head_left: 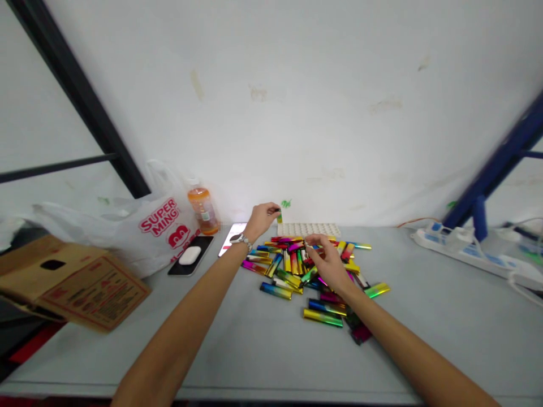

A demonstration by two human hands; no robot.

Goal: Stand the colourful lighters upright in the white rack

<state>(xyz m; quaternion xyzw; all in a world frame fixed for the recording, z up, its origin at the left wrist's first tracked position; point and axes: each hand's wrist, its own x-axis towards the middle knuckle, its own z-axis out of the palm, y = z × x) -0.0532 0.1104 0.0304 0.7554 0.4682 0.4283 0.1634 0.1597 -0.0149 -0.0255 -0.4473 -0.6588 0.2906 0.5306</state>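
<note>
Glints in metallic magenta, red, blue, green and yellow across the heaped cylinders (288,278). Shades from yellow at left to green at right on the near cylinder (322,317), blue to yellow on the near-left cylinder (275,291). Shows yellowish green with a black end on the cylinder (279,217) in the left hand (260,219). Repeats a cream-white grid on the far tray (308,229). Spreads plain grey over the worktop (432,333). At left, carries red lettering on the white bag (131,243), red print on the brown box (91,291), orange in the bottle (203,212). At right, pairs white with blue on the power strip (483,260).
</note>
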